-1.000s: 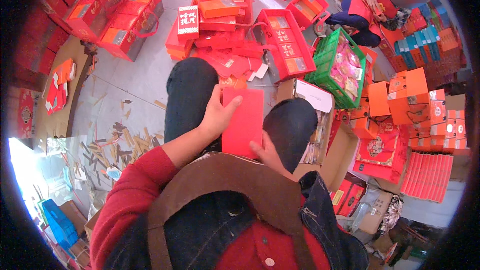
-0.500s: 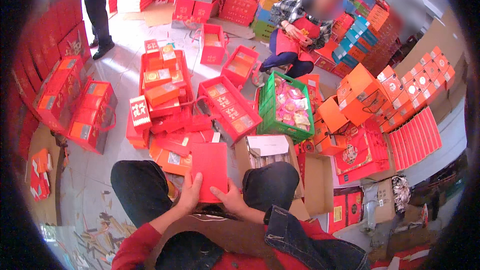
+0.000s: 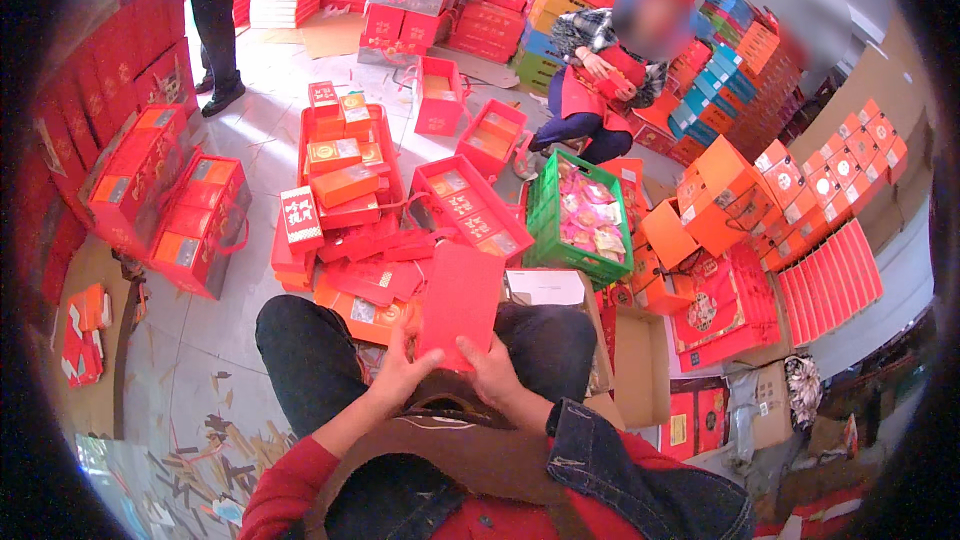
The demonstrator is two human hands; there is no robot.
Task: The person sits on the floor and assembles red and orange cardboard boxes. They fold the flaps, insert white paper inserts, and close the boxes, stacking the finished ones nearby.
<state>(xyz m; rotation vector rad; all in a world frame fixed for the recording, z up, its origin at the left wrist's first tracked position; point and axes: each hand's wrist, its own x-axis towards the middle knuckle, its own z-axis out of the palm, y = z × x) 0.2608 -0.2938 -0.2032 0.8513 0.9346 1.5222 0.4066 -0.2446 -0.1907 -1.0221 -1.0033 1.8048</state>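
Note:
Between my knees I hold a flat red box [image 3: 460,300] in both hands, its plain face toward me. My left hand [image 3: 403,368] grips its lower left corner, and my right hand [image 3: 492,372] closes on the lower right, thumb on the front. Just beyond it lie a pile of red and orange boxes [image 3: 375,282] and a red carton [image 3: 470,202] with smaller boxes in it. A green crate [image 3: 597,268] of pink wrapped packets stands to the right of that carton.
A seated co-worker [image 3: 610,70] holds a red item at the back right. Another person's legs [image 3: 212,30] stand at the far left. Orange boxes [image 3: 725,195] are stacked on the right, beside an open cardboard box [image 3: 640,365]. Paper scraps [image 3: 225,460] litter the floor at lower left.
The red box has moved up and to the right in the picture, and now leans slightly rightward. Both hands moved with it. The co-worker's hands have shifted on the red item.

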